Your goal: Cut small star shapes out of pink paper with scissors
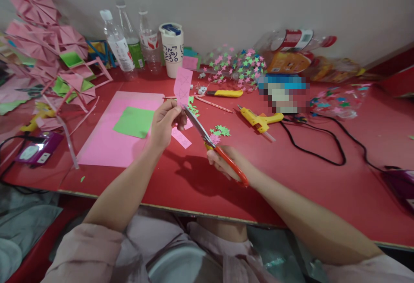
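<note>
My left hand (164, 123) pinches a pink paper strip (183, 86) with star outlines drawn on it and holds it upright above the red table (323, 179). My right hand (226, 162) grips red-handled scissors (207, 135), whose blades point up-left and meet the strip's lower edge. A loose pink paper scrap (181, 138) lies on the table under the hands. Small green and pink cut-out stars (219, 131) lie just beyond the scissor blades.
A large pink sheet (103, 140) with a green square (134, 121) lies left. Further items: a yellow glue gun (260, 119) with black cable, yellow utility knife (225, 93), white cup (171, 50), bottles (119, 45), folded pink paper shapes (45, 41), bag of stars (237, 65), purple devices (37, 150).
</note>
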`<control>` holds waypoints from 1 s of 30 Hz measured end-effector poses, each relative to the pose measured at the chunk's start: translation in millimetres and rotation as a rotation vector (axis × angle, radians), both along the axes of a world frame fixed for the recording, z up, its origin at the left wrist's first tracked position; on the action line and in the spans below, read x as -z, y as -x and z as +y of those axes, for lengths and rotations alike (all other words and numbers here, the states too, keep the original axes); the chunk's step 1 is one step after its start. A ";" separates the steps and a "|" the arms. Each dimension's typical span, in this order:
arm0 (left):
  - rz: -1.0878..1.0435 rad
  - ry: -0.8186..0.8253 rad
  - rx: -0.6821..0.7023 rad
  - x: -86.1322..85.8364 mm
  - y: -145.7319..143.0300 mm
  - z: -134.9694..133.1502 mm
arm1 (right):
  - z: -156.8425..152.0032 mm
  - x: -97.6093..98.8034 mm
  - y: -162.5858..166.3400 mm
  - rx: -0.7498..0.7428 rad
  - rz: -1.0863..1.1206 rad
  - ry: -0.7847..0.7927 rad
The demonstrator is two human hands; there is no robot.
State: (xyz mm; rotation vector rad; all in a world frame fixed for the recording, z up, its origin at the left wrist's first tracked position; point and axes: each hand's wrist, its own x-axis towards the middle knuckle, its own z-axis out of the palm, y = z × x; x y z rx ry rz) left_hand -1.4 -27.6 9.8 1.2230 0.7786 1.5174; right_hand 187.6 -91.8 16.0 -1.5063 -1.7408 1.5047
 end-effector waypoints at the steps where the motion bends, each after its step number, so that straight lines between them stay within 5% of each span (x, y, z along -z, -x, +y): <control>1: -0.004 -0.003 0.002 0.5 0.1 0.3 | -0.1 -0.4 0.2 0.000 -0.006 0.003; 30: 0.017 0.021 0.024 1.4 0.1 0.2 | 6.9 7.2 -2.5 -0.023 0.035 0.021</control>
